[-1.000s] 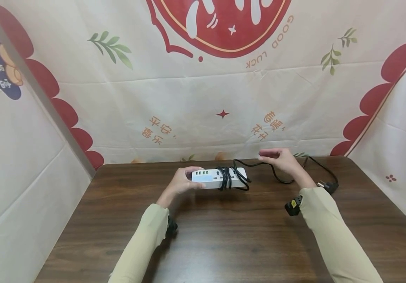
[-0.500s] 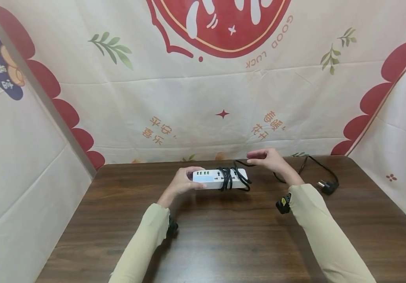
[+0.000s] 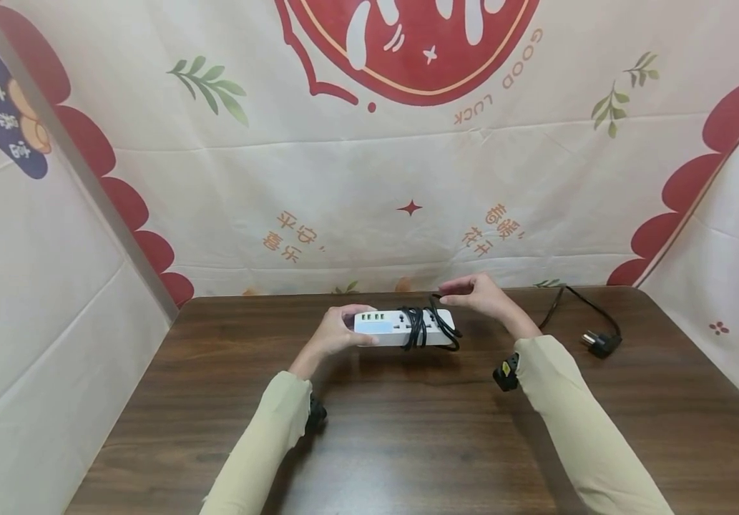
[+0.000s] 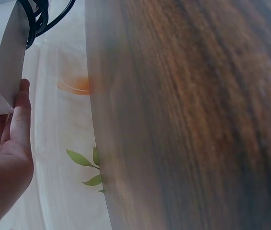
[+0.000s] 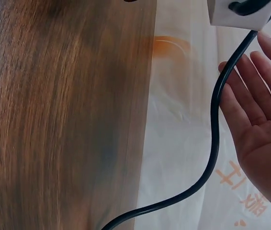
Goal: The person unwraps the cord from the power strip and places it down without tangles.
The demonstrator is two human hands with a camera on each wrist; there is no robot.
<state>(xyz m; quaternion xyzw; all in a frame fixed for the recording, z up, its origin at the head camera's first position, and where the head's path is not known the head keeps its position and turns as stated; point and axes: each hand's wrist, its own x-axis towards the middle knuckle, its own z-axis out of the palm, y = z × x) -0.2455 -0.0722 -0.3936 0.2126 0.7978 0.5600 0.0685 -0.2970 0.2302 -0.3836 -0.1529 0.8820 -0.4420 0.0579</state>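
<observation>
A white power strip point(image 3: 385, 327) with a black cable coil point(image 3: 417, 325) wound round its middle is held just above the wooden table point(image 3: 408, 436). My left hand point(image 3: 337, 330) grips its left end; the left wrist view shows the strip point(image 4: 4, 57) resting against my fingers point(image 4: 20, 115). My right hand point(image 3: 475, 292) hovers at the strip's far right corner with straight fingers. In the right wrist view the loose cable point(image 5: 214, 124) runs along my fingertips point(image 5: 250, 81) below the strip's end point(image 5: 236, 12). The plug point(image 3: 599, 345) lies on the table at the right.
Printed cloth backdrops point(image 3: 369, 179) wall in the table at the back and on both sides. The loose cable point(image 3: 569, 300) trails along the back right edge to the plug. Bare wood lies in front of my arms.
My right hand has moved left, from beside the strip to its far right corner, taking the cable along. The slack loop on the table has shrunk. My left hand has kept still.
</observation>
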